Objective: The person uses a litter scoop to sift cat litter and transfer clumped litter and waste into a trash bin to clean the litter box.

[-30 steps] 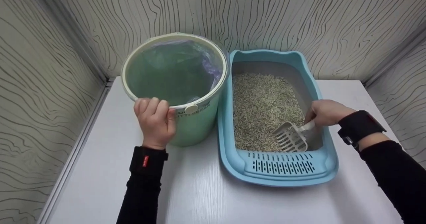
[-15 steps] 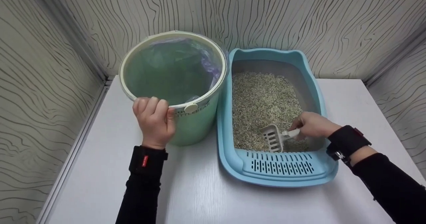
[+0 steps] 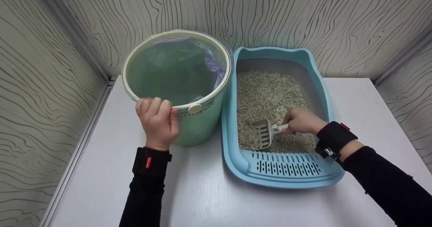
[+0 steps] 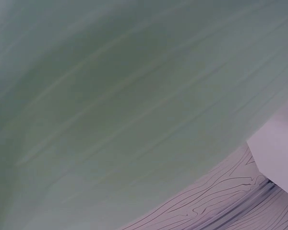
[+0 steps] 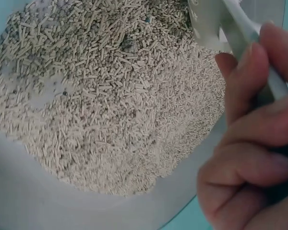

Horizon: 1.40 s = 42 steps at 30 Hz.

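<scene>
My left hand [image 3: 157, 121] grips the near rim of a green bucket [image 3: 199, 129] lined with a thin purple-tinted bag [image 3: 214, 63]. The bucket's ribbed side [image 4: 134, 96] fills most of the left wrist view. In my right hand [image 3: 303, 120] is the handle of a pale slotted scoop [image 3: 265, 133], whose head sits in the pellet litter [image 3: 266, 92] near the front left of a blue tray [image 3: 229, 152]. The right wrist view shows curled fingers [image 5: 249, 163] around the scoop's handle, with litter [image 5: 110, 96] beside them.
The bucket and tray stand side by side on a white table [image 3: 202, 206]. A slotted blue ledge [image 3: 287, 168] forms the tray's front. Patterned wall panels [image 3: 216, 11] rise behind and on both sides, with metal rails at the corners.
My right hand and the scoop have moved left across the litter, from the tray's right side towards its front left. My left hand has kept its grip on the bucket rim.
</scene>
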### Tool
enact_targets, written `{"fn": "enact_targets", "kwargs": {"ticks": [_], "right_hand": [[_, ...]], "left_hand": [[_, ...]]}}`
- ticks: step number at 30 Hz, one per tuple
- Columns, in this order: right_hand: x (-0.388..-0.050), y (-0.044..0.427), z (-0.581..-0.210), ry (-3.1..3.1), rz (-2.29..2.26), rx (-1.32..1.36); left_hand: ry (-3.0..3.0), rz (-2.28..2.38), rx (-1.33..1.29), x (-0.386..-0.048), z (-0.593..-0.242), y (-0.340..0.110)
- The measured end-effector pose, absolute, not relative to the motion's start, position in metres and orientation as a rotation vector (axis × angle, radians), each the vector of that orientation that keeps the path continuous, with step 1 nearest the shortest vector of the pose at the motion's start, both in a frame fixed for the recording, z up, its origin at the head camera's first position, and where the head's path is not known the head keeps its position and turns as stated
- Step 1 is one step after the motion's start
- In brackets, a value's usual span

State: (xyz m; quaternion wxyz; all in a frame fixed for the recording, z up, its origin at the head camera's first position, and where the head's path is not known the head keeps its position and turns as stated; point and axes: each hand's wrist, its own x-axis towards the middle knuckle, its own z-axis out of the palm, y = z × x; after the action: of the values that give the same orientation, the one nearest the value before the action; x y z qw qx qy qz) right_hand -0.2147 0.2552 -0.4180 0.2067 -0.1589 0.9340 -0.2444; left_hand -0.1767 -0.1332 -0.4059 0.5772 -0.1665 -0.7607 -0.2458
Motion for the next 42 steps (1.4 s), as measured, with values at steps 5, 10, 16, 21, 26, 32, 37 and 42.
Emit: {"fn": "enact_targets", "kwargs": {"ticks": [5, 10, 16, 21, 26, 32, 37, 42], "right_hand": [[-0.223, 0.250, -0.421, 2.641, -0.675, -0.388], [-0.237, 0.241, -0.422, 2.703, -0.490, -0.460], [-0.246, 0.235, -0.425, 2.822, -0.191, -0.590], [-0.249, 0.237, -0.432, 2.896, -0.162, -0.628], [-0.253, 0.242, -0.436, 2.934, -0.197, -0.713], [-0.258, 0.252, -0.444, 2.923, -0.295, -0.802], [-0.261, 0.260, -0.448, 2.889, -0.382, -0.778], [-0.264, 0.269, -0.444, 2.847, -0.437, -0.689]], "left_hand": [[-1.790, -0.569, -0.393, -0.177, -0.405, -0.132], [-1.790, -0.561, -0.387, -0.178, -0.404, -0.133], [-1.782, -0.560, -0.396, -0.179, -0.403, -0.133], [-1.780, -0.561, -0.399, -0.179, -0.402, -0.133], [-1.789, -0.558, -0.393, -0.178, -0.404, -0.134], [-1.802, -0.554, -0.388, -0.176, -0.406, -0.135], [-1.805, -0.556, -0.392, -0.175, -0.407, -0.135], [-1.808, -0.547, -0.388, -0.175, -0.406, -0.136]]}}
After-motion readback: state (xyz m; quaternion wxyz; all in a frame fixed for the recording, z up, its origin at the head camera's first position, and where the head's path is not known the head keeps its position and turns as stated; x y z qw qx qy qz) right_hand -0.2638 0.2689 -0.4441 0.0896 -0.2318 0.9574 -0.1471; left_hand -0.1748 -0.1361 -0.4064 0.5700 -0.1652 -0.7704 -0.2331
